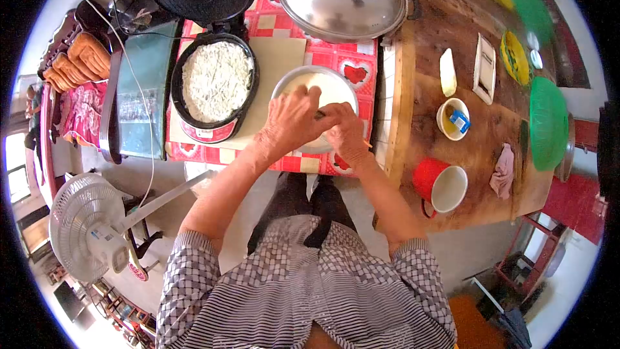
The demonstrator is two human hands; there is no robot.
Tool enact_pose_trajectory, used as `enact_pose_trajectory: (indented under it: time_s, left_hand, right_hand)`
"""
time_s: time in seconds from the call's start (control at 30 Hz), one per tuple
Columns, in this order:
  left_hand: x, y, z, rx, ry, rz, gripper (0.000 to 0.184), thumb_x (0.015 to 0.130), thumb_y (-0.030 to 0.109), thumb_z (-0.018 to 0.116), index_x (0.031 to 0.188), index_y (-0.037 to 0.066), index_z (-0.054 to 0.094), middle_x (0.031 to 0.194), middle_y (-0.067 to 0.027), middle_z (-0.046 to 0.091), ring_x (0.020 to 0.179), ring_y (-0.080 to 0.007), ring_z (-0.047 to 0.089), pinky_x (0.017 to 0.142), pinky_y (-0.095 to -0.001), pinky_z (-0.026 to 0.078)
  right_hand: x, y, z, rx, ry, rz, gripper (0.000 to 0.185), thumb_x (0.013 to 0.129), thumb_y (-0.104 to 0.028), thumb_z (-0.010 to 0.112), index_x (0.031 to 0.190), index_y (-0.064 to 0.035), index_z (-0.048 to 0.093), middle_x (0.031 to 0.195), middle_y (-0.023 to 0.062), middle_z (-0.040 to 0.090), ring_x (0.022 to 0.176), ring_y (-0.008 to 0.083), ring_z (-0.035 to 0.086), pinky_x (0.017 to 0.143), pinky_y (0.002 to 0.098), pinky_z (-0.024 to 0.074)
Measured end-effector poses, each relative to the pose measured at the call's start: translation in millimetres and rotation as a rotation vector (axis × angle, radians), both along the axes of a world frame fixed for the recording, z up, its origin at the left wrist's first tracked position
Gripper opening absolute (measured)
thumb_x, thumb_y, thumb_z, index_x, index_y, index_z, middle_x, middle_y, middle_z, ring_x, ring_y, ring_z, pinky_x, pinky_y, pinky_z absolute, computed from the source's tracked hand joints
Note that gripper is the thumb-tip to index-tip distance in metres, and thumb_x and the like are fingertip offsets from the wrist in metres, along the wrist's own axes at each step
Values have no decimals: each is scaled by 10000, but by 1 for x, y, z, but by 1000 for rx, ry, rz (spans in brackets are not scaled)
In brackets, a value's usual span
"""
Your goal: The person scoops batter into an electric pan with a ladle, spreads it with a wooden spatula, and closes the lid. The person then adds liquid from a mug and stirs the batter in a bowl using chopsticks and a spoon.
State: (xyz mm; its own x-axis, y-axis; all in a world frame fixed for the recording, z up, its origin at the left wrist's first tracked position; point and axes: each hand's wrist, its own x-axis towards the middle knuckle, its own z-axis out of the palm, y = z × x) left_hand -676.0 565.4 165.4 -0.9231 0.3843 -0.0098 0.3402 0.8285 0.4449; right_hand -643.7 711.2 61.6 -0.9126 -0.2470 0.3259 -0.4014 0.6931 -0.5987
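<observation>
"Bowl (pixel 314 69) loc.?"
"Under both hands, w/ pale mix inside. Pan (pixel 177 90) w/ white shreds is to its L, near but apart, so L hand (pixel 290 119) is nearer the pan."
"Grip?"
"L fingers bent, bunched; R hand (pixel 347 130) narrow, up against L. Can't tell what either holds, if anything. Thin stick end (pixel 368 144) shows by R wrist; long axis mostly hidden."

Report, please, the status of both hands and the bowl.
Left hand and right hand close together over bowl; grip unclear. Pale mixture inside. Black pan with white food at left. No visible obstruction.
</observation>
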Motion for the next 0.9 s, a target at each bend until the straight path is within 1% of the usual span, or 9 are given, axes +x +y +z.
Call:
enact_pose_trajectory:
  time_s: [0.07,0.17,0.3,0.4,0.5,0.57,0.7,0.73,0.9]
  left_hand:
    - [-17,-6,5,172,90,63,477,699,404,665,923,7,525,884,-195,576,739,-368,588,622,-416,479]
    - [-25,-27,-5,353,114,162,410,719,235,673,1016,1,516,914,-188,573,845,-347,571,712,-407,464]
    - [2,-68,-67,381,-166,299,330,744,150,641,1007,-10,521,938,-182,579,866,-294,585,701,-381,472]
    - [41,-95,-115,376,-307,384,311,758,115,621,1015,-23,513,941,-182,588,856,-274,596,685,-370,482]
    - [76,-115,-168,365,-341,507,318,758,64,584,1037,-29,464,883,-212,581,738,-295,602,627,-375,474]
    - [99,-130,-225,542,-478,551,316,769,35,550,1057,-32,442,888,-214,586,726,-262,611,603,-343,485]
    - [94,-114,-241,893,-758,713,324,815,76,547,1107,-35,463,946,-180,585,779,-224,608,642,-306,515]
    - [90,-104,-243,1122,-762,811,283,804,33,532,1073,-38,483,854,-170,606,714,-202,614,590,-273,517]
    - [65,-91,-245,710,-645,727,129,772,-39,503,901,-37,511,697,-130,607,593,-168,604,509,-266,507]
  right_hand:
    - [-15,4,-15,-74,-64,-82,129,671,-106,641,773,-55,581,733,104,544,721,274,529,630,370,461]
    - [-45,23,-32,-239,-479,-137,217,743,-205,610,822,-2,607,712,129,588,633,231,554,607,335,449]
    - [-75,43,-77,-874,-767,-283,172,767,-130,603,864,12,612,720,-2,584,658,96,522,593,261,424]
    - [-86,59,-110,-837,-782,-461,167,745,-146,658,885,-61,625,735,-24,575,616,67,505,512,218,409]
    - [-88,63,-117,-741,-885,-645,127,743,-101,637,849,-34,620,708,-7,565,584,78,493,490,232,403]
    - [-84,62,-120,-812,-848,-704,108,745,-111,641,826,-44,615,690,-12,549,545,78,471,450,230,385]
    - [-75,63,-125,-941,-792,-814,127,750,-140,655,827,-52,607,696,-12,553,542,83,477,446,221,404]
    - [-71,65,-127,-977,-769,-841,128,749,-142,658,825,-54,605,699,-10,556,543,84,480,444,222,407]
    - [-63,68,-128,-1119,-719,-1026,117,758,-118,659,833,-53,597,704,-3,560,543,82,481,429,226,408]
